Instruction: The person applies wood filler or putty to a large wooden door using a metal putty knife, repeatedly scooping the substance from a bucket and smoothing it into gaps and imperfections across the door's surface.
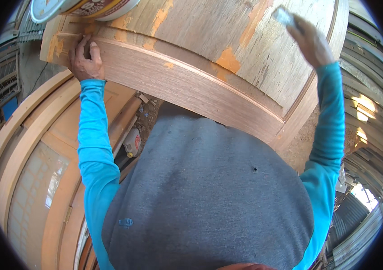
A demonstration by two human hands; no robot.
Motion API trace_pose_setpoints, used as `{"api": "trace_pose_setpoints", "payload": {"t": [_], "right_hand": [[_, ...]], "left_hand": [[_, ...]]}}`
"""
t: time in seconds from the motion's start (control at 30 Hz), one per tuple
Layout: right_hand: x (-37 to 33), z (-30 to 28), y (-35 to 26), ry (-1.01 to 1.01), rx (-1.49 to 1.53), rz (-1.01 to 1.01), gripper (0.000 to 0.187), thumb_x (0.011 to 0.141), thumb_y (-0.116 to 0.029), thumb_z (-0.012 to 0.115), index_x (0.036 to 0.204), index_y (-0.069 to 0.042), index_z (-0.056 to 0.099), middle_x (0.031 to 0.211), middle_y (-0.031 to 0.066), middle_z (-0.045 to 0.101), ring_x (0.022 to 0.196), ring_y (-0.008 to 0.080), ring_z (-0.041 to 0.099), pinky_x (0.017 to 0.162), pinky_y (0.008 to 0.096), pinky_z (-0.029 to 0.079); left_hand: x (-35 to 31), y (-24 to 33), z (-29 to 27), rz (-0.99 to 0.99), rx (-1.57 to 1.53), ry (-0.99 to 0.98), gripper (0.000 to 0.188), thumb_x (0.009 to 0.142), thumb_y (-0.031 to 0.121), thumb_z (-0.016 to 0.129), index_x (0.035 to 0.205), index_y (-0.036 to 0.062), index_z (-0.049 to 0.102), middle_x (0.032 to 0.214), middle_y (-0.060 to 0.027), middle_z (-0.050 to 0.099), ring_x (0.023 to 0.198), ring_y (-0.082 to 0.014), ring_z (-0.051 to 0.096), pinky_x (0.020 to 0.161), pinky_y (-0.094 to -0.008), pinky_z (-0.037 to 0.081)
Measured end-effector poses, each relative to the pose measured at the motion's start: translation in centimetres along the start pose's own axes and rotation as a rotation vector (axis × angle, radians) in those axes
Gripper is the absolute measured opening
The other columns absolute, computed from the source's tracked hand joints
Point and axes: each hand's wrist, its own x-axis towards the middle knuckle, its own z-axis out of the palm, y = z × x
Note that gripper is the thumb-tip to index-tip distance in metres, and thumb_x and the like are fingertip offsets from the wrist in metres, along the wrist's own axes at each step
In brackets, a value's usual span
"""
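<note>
A wooden panelled door (191, 78) lies flat before me, with orange filler (228, 60) smeared in patches over its panel and frame. My left hand (85, 60) rests on the near rail at the left, fingers bent and thumb apart, holding nothing that I can see. Toward the far right, over the panel, my right hand (309, 40) grips a small pale block-like tool (283, 16). Motion blurs this tool, so its exact kind is unclear. A white plastic bucket (56, 8) with a coloured label stands on the door's far left part.
Other wooden door pieces with curved-looking frames (29, 117) lean at the left, one with a glass pane (38, 189). A white jug (132, 143) with a yellow cap is on the littered ground below. Stacked boards (367, 90) line the right side.
</note>
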Motion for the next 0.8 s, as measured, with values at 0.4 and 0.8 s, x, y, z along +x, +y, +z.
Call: {"api": "trace_pose_setpoints", "payload": {"t": [0.4,0.8], "right_hand": [[-7.6,5.5,-9.5,-0.148,-0.035,-0.017,0.041,0.098,-0.024,0.067,0.139,-0.019,0.062,0.091,0.0127,0.060,0.076,0.0319,0.067,0.067,0.0435,0.056],[-8.3,3.9,-10.8,-0.136,-0.069,0.007,0.035,0.098,-0.023,0.065,0.133,-0.017,0.063,0.086,0.0128,0.060,0.073,0.0308,0.067,0.061,0.0437,0.055]], "left_hand": [[0.4,1.6,-0.7,0.040,0.019,-0.018,0.034,0.092,0.023,0.062,0.120,0.0061,0.073,0.127,-0.0180,0.068,0.117,-0.0388,0.061,0.102,-0.0484,0.047],[0.4,1.3,-0.2,0.004,-0.012,-0.031,0.035,0.089,0.022,0.064,0.120,0.0081,0.073,0.132,-0.0164,0.063,0.121,-0.0367,0.058,0.104,-0.0495,0.047]]}}
